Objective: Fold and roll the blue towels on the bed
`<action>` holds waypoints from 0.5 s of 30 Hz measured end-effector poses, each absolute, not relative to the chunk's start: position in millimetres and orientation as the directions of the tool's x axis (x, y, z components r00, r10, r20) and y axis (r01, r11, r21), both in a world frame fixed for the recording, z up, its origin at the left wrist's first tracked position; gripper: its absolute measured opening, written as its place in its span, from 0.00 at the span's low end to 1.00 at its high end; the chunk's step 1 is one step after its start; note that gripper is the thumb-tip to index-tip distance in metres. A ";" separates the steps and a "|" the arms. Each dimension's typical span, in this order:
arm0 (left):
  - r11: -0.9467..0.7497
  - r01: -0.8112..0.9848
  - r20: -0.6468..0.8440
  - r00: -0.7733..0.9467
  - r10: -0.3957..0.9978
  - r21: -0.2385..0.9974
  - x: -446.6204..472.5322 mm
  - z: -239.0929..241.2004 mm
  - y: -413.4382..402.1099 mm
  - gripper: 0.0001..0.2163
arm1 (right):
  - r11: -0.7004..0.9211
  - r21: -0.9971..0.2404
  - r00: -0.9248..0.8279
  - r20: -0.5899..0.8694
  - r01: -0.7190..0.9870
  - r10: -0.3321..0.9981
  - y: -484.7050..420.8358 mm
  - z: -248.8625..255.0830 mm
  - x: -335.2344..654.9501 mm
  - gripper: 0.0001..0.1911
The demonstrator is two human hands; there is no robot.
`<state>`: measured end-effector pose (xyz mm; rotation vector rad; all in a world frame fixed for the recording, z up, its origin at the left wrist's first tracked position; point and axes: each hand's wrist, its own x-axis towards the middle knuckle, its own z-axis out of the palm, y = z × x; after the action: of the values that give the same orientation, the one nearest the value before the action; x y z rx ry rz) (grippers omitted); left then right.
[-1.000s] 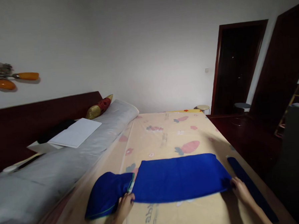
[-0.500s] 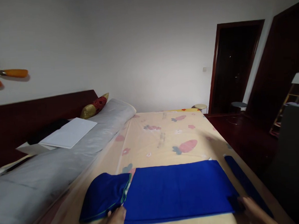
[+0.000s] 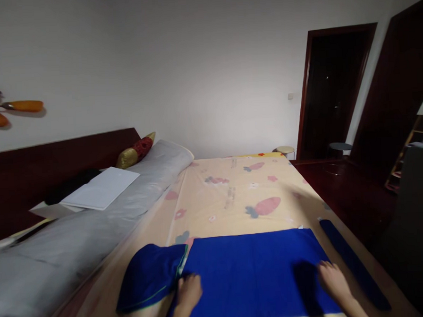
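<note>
A plain pale wall (image 3: 210,73) closes the room beyond the flat blue cloth (image 3: 255,279), the landmark here, with a dark wooden door (image 3: 339,92) far off to its right. Under the cloth is a bed, its cream sheet (image 3: 232,214) printed with pink carrot-like shapes. The cloth lies spread out as a broad rectangle, a small white tag (image 3: 300,227) at its far edge.

The left hand (image 3: 190,289) is at the cloth's left edge, the right hand (image 3: 333,279) at its right edge, casting a shadow on it. Both grips have curled fingers; I cannot tell whether either pinches fabric.

Just left of the cloth sits a rounded blue fabric piece (image 3: 150,277) with green trim; just right of it, apart, lies a narrow dark blue strip (image 3: 355,264). Farther left of the cloth are a long grey bolster (image 3: 95,235), a thin white rectangular panel (image 3: 101,188) on top of that, and a red-and-gold cushion (image 3: 136,151) against a dark headboard (image 3: 55,162). A cream-topped stool (image 3: 285,150) stands well beyond the cloth.
</note>
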<state>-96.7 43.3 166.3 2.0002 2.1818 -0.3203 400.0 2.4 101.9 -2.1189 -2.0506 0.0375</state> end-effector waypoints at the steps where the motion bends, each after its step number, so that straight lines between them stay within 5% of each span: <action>1: 0.027 1.000 -0.229 -0.028 0.973 -0.007 -71.9 160.7 44.5 0.21 | 0.000 -0.172 0.021 0.120 0.985 0.993 10.6 101.6 374.9 0.22; 4: -0.114 0.988 -0.136 0.128 0.982 0.101 7.2 128.9 42.3 0.29 | 0.122 -0.249 -0.091 0.133 0.961 0.987 24.5 83.6 286.8 0.28; 6: -0.188 0.947 -0.017 0.199 0.980 0.261 50.6 98.5 37.9 0.29 | 0.190 -0.414 -0.140 0.149 0.890 0.979 27.3 60.1 234.7 0.29; 10: -0.252 0.904 -0.033 0.280 0.960 0.346 75.3 45.9 34.2 0.27 | 0.228 -0.489 -0.147 0.199 0.842 0.969 31.1 11.0 200.9 0.27; 12: -0.158 0.946 -0.043 0.177 0.983 0.282 48.5 36.9 33.5 0.26 | 0.160 -0.454 -0.025 0.289 0.876 0.957 29.8 -4.3 227.7 0.26; 15: 0.220 0.972 -0.031 -0.218 0.975 0.084 -30.5 44.3 26.1 0.26 | -0.055 -0.418 0.231 0.383 0.907 0.895 16.2 -16.0 306.2 0.28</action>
<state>-30.5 26.1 44.3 1.9144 2.3930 0.0708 306.2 16.2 -16.0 -1.9312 -1.6489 -0.0276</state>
